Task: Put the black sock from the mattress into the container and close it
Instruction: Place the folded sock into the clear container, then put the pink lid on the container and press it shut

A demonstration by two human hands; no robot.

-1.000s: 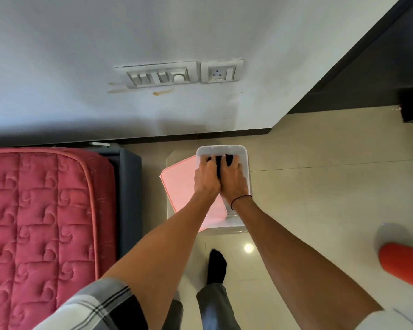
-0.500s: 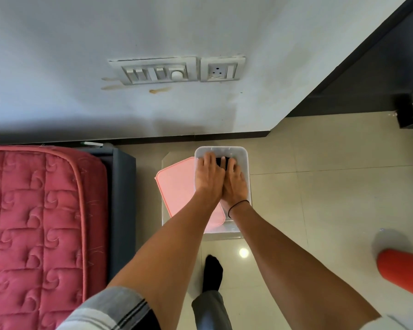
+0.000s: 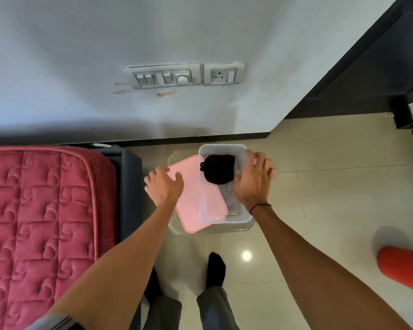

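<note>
A folded black sock (image 3: 218, 169) lies inside the clear plastic container (image 3: 241, 215), toward its far end. The container stands on a low clear stool on the floor. A pink lid (image 3: 193, 201) lies tilted beside it, partly under the container's left side. My left hand (image 3: 163, 185) hovers over the lid's far left corner, fingers spread, holding nothing. My right hand (image 3: 254, 179) is open over the container's right rim, fingers apart. The red quilted mattress (image 3: 41, 222) lies to the left.
A grey bed frame (image 3: 129, 191) edges the mattress next to the stool. A white wall with a switch panel (image 3: 162, 76) and a socket stands behind. An orange object (image 3: 403, 267) sits at the right. My feet in black socks stand below the stool.
Both hands have lifted off the sock and moved apart. The left went over the pink lid, the right to the container's right rim. The sock now lies uncovered in the container.
</note>
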